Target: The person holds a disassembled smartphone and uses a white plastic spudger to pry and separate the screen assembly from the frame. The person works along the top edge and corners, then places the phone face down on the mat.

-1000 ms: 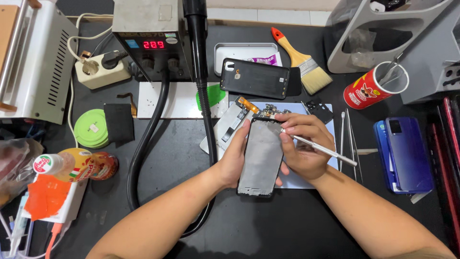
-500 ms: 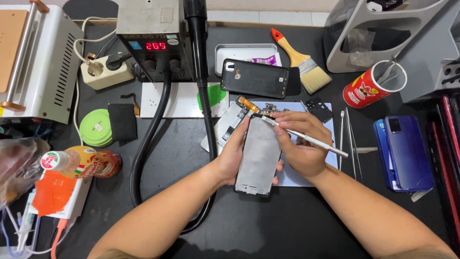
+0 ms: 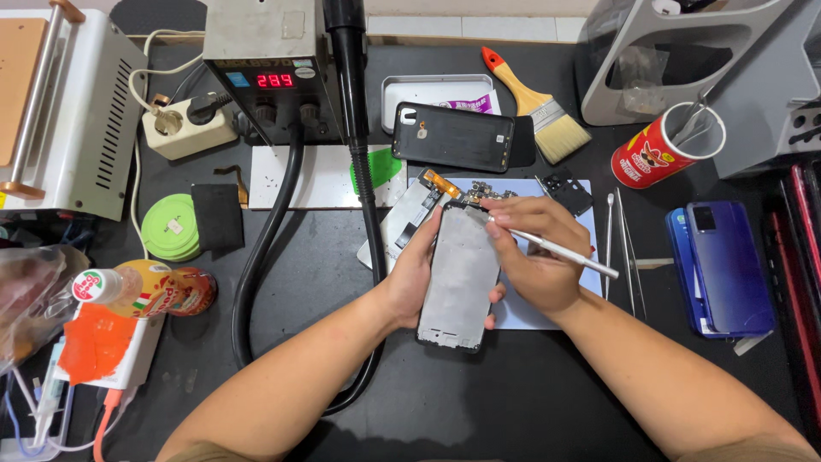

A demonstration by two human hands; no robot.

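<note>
1. Here the left hand (image 3: 416, 278) wraps around the left edge of an opened phone frame (image 3: 460, 278), holding it tilted off the black table (image 3: 530, 393), near the middle of the scene.
2. The right hand (image 3: 534, 257) pinches a slim metal tool (image 3: 560, 250) like a pen, fingers closed on its shaft; the tip meets the far end of the frame, just beside an orange flex cable (image 3: 443, 183).
3. By the look of it, the step in hand is fine work at the top edge of the frame: picking or prying at a small part there.
4. The next move probably calls for light, steady pressure from the tip and a firm left-hand hold, so the frame does not twist.
5. Around it: a black back cover (image 3: 453, 135) farther off, a paintbrush (image 3: 534, 104) far right, a blue phone (image 3: 727, 265) at the right, and the hot-air station (image 3: 269, 60) at the far left.
</note>
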